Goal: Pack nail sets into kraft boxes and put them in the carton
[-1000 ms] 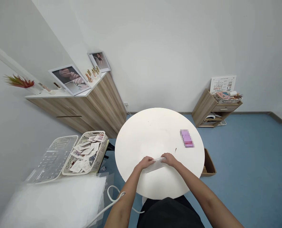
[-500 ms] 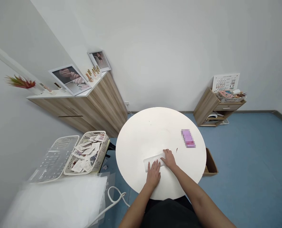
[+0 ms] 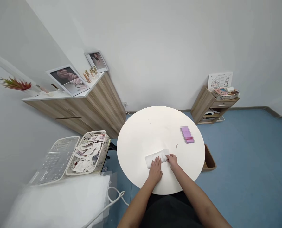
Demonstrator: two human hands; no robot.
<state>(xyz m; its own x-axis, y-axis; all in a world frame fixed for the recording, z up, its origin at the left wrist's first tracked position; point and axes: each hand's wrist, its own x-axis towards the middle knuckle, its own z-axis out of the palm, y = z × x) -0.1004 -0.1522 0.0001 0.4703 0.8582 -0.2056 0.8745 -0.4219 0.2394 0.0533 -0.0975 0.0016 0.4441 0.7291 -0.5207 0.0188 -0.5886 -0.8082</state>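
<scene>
A folded white sheet [image 3: 164, 153], of paper or thin cloth, lies slightly slanted on the round white table [image 3: 152, 126]. My left hand [image 3: 156, 171] rests on its near edge, open, with the fingers stretched out over it. At the sheet's right end, my right hand [image 3: 172, 160] has its thumb and fingers closed on the edge. Which layers it pinches I cannot tell. Farther right on the table lies a purple and pink rectangular item [image 3: 187, 135], blurred out.
To the left stands a white basket [image 3: 105, 148] of small packets, beside a clear plastic tray [image 3: 55, 158]. A white surface [image 3: 60, 196] and a white cable [image 3: 112, 202] are nearer me. A wooden cabinet [image 3: 107, 104] stands back left, a small shelf unit [image 3: 200, 106] back right, a brown box [image 3: 208, 160] below right.
My right hand has moved from atop the sheet's right part to its right end and closed on the edge, baring more of the sheet. My left hand stays flat on it.
</scene>
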